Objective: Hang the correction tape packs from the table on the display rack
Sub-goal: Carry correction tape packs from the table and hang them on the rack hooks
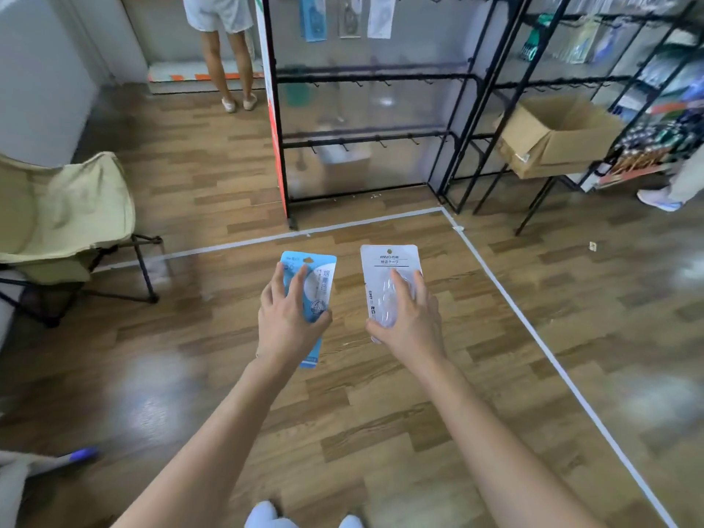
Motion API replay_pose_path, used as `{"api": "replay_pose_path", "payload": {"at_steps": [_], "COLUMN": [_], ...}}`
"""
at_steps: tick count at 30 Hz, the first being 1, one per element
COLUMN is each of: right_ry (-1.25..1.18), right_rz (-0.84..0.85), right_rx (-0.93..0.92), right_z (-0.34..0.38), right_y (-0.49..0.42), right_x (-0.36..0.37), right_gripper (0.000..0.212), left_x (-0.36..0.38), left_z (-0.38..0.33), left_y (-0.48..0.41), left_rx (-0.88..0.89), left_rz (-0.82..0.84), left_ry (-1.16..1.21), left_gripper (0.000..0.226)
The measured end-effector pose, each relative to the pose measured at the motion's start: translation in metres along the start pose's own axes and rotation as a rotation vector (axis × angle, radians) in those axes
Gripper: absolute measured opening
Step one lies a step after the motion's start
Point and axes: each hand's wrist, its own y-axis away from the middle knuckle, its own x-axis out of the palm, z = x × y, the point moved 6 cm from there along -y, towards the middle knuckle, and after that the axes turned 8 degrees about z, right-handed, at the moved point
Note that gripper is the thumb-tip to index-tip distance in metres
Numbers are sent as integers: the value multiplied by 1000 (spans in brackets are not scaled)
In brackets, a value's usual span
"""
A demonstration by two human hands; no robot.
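Seen from a head-worn camera, two bare arms reached forward over a wooden floor (373, 424). The left hand (289, 318) gripped a blue correction tape pack (324, 278), with its fingers spread across the front of the card and its thumb curled round the lower right edge. The right hand (409, 318) gripped a white correction tape pack (388, 261), fingers curled over the clear blister at its middle. Both packs were held upright side by side in the air, hanging holes at the top, a little apart from each other.

Well ahead stood the black display rack (365, 76), with rows of hooks on horizontal bars before a clear backing. Three packs hung near its top: a blue one (313, 17), a clear one (348, 17) and a white one (381, 15). To the right of it stood a second rack (571, 82) and an open cardboard box (552, 142). A beige folding chair (64, 211) sat on the left. A white tape line (552, 356) marked the floor. Another person's legs (228, 51) showed at the far left of the rack.
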Motion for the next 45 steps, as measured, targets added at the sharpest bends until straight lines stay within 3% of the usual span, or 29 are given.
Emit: {"api": "replay_pose_path", "payload": {"at_steps": [8, 15, 29, 45], "right_ry": [-80, -62, -81, -112], "right_rz": [-99, -150, -251, -196], "right_rx": [72, 59, -111, -366], "right_z": [-71, -97, -79, -52], "right_y": [-46, -145, -367, -660], "right_x": [-49, -91, -180, -252], "right_gripper": [86, 89, 86, 87], "left_x": [39, 49, 9, -20], "left_z": [-70, -114, -183, -227], "left_y": [-69, -170, -381, -634], "left_rx": [83, 130, 138, 15], "left_rz": [29, -17, -186, -398], "left_ry": [-36, -32, 55, 13], "left_gripper": [77, 77, 71, 74]}}
